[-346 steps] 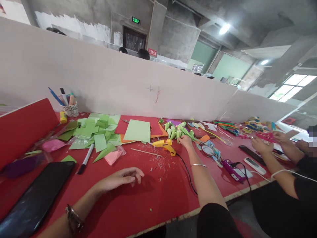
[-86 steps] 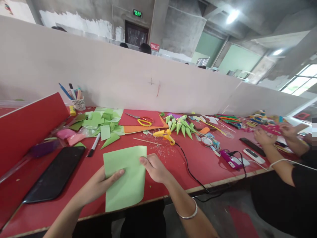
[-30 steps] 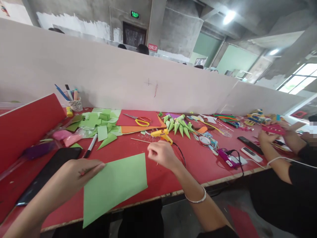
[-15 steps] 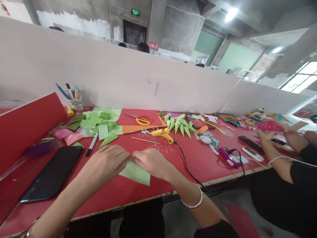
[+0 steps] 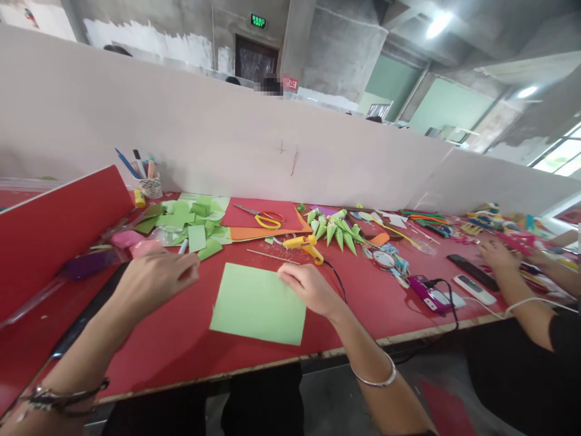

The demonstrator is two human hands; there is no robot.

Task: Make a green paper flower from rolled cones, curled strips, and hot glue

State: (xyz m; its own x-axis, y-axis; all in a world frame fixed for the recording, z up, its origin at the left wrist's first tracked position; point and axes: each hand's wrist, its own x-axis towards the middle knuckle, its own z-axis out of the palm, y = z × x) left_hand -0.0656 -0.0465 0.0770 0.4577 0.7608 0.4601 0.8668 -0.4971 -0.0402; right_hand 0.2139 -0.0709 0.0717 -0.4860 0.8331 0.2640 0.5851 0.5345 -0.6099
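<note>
A light green sheet of paper (image 5: 258, 309) is spread out near the front edge of the red table, its face toward me. My right hand (image 5: 311, 287) pinches its upper right edge between thumb and fingers. To the left of the sheet and apart from it, my left hand (image 5: 157, 278) is raised over the table with its fingers curled together. Whether anything is between those fingertips is hidden. Behind the sheet lie a thin stick (image 5: 271, 256) and a yellow glue gun (image 5: 305, 244) with a black cord.
Cut green paper pieces (image 5: 181, 212), scissors (image 5: 267, 219) and folded green paper cones (image 5: 333, 227) lie along the back. A black phone (image 5: 86, 315) is partly behind my left arm. At right are a purple power block (image 5: 426, 295) and a co-worker's hands (image 5: 499, 254).
My left hand has let go of the green paper and moved left and up. The sheet, bunched between both hands before, now lies opened out. My right hand has shifted right.
</note>
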